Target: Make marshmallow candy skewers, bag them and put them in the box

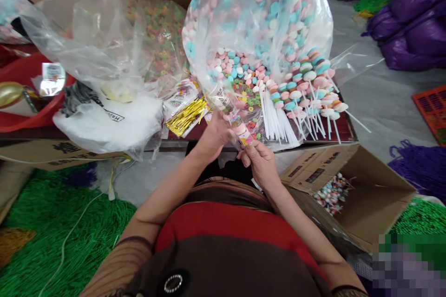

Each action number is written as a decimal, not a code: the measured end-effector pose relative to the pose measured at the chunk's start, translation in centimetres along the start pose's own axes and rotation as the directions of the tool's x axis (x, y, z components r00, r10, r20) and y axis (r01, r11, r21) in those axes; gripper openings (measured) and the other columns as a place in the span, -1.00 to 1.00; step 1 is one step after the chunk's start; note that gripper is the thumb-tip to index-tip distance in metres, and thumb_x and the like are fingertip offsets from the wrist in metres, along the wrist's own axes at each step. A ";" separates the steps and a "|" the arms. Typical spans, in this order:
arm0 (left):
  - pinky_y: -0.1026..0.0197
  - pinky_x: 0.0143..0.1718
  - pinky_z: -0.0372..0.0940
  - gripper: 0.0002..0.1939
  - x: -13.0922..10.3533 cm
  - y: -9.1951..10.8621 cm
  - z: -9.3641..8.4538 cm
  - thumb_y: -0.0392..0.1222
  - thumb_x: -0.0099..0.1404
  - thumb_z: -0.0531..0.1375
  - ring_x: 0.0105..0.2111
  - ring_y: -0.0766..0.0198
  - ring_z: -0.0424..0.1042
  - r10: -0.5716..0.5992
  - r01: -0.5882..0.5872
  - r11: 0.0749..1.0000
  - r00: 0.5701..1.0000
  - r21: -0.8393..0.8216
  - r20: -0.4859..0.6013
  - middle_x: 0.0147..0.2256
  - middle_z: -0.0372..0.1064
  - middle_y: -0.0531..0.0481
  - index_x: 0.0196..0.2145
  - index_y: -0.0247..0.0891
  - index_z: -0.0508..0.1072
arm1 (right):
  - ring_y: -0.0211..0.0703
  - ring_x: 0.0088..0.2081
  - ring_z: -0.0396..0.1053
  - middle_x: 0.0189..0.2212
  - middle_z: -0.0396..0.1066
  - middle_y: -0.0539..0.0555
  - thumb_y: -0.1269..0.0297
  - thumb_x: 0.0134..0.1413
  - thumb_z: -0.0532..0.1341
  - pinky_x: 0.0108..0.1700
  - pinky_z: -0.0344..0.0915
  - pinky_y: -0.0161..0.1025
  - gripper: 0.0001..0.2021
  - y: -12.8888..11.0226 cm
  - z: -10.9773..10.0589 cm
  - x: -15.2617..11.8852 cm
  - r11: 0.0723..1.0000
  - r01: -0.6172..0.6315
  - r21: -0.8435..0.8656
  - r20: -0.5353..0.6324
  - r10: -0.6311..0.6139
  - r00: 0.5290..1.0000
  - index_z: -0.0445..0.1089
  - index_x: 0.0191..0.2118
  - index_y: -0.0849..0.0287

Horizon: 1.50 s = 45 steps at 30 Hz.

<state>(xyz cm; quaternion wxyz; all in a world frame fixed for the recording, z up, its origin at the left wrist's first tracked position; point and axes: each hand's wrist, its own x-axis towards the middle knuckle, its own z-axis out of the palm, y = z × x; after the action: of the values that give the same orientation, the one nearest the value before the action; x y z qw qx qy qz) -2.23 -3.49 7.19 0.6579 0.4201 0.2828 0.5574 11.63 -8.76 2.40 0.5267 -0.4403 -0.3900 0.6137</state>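
Observation:
Both hands are at a narrow clear printed bag point(238, 126) with pink candy pieces inside, held slanting over the table's front edge. My left hand point(219, 133) is closed around its upper part. At its lower end, my right hand point(260, 161) pinches the plastic between thumb and fingers. Close by lie white sticks point(277, 118) in a bundle and a pile of candy skewers point(315, 86) threaded with pink, blue and white pieces. Gold twist ties point(187, 117) rest on printed packets point(181, 95) left of my left hand.
Behind stand a large bag of pastel candies point(258, 14) and a bag of ring candies point(163, 37). White plastic bags point(111, 120) and a red basin point(24, 116) are at left. An open cardboard box point(372, 195) with wrapped skewers point(334, 192) sits at lower right.

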 end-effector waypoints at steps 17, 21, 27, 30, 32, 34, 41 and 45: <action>0.34 -0.77 0.08 -0.42 -1.0 -0.8 0.6 0.32 0.20 0.34 -0.77 0.50 0.19 -0.288 0.291 0.950 0.957 0.112 -0.045 -0.47 0.40 0.16 -0.11 -0.23 0.45 | -0.30 -0.55 0.28 -0.62 0.36 -0.08 -0.13 0.27 0.26 -0.40 0.28 -0.29 -0.57 -0.5 1.4 0.2 0.999 0.007 -0.049 0.125 -0.001 0.992 0.40 -0.44 0.12; 0.33 -0.57 0.30 -0.23 -1.1 -1.2 -0.8 0.49 0.12 0.28 -0.55 0.39 0.40 -0.222 0.217 0.967 0.975 0.131 0.025 -0.38 0.48 0.05 0.00 -0.20 0.46 | -0.29 -0.57 0.25 -0.66 0.30 -0.13 -0.14 0.22 0.30 -0.40 0.27 -0.27 -0.62 -0.3 1.0 0.6 1.000 -0.030 -0.009 0.087 0.030 0.996 0.44 -0.34 0.10; 0.27 -0.35 0.28 -0.46 0.1 -1.4 -2.2 0.39 0.29 0.21 -0.46 0.37 0.31 -0.020 0.046 0.902 0.998 0.429 -0.064 -0.45 0.37 0.08 -0.30 -0.21 0.45 | -0.31 -0.59 0.24 -0.68 0.30 -0.16 -0.12 0.22 0.31 -0.40 0.25 -0.28 -0.65 -0.2 1.1 0.5 0.999 -0.047 0.017 0.092 0.045 0.995 0.49 -0.27 0.10; 0.24 -0.37 0.20 -0.39 0.0 -2.0 -2.8 0.44 0.30 0.15 -0.48 0.36 0.22 0.108 -0.042 0.758 0.992 0.651 -0.063 -0.52 0.26 0.09 -0.47 -0.21 0.32 | -0.31 -0.60 0.23 -0.69 0.30 -0.15 -0.13 0.20 0.32 -0.43 0.23 -0.29 -0.64 -0.1 1.2 0.5 0.998 -0.058 0.021 0.070 0.056 0.996 0.48 -0.30 0.10; 0.22 -0.36 0.18 -0.36 -0.3 -2.3 -3.0 0.46 0.29 0.13 -0.47 0.35 0.21 0.125 -0.055 0.702 0.991 0.710 -0.047 -0.53 0.23 0.09 -0.52 -0.20 0.27 | -0.32 -0.61 0.21 -0.70 0.29 -0.16 -0.15 0.18 0.33 -0.46 0.21 -0.30 -0.62 -0.1 1.2 0.5 0.998 -0.063 0.022 0.054 0.062 0.997 0.48 -0.31 0.11; 0.22 -0.31 0.22 -0.38 -0.5 -2.3 -3.0 0.45 0.29 0.14 -0.44 0.33 0.26 0.054 -0.012 0.745 0.998 0.667 -0.042 -0.51 0.29 0.07 -0.47 -0.21 0.32 | -0.32 -0.62 0.20 -0.70 0.28 -0.16 -0.16 0.17 0.33 -0.46 0.20 -0.30 -0.62 -0.1 1.1 0.6 0.997 -0.066 0.025 0.056 0.065 0.996 0.49 -0.30 0.11; 0.18 -0.24 0.40 -0.25 0.7 0.2 -1.4 0.59 0.12 0.19 -0.23 0.16 0.53 -0.185 0.186 0.982 0.980 0.017 -0.071 -0.37 0.50 -0.03 -0.16 -0.18 0.50 | -0.30 -0.58 0.23 -0.69 0.28 -0.16 -0.13 0.20 0.32 -0.37 0.26 -0.28 -0.65 0.2 1.3 0.3 0.999 -0.052 0.014 0.107 0.051 0.993 0.50 -0.29 0.08; 0.32 -0.50 0.30 -0.42 1.0 0.7 -0.5 0.34 0.02 0.45 -0.42 0.30 0.46 -0.224 0.221 0.973 0.974 -0.066 -0.041 -0.52 0.36 0.09 -0.36 -0.23 0.44 | -0.29 -0.58 0.22 -0.69 0.27 -0.16 -0.15 0.18 0.32 -0.37 0.26 -0.27 -0.63 0.0 1.5 0.0 0.998 -0.067 -0.001 0.111 0.066 0.992 0.51 -0.29 0.09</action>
<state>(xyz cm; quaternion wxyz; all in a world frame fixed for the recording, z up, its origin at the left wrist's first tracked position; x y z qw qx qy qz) -2.78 -2.34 7.70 0.7219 0.3518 0.3266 0.4983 10.20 -8.77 2.83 0.4841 -0.4177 -0.4029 0.6548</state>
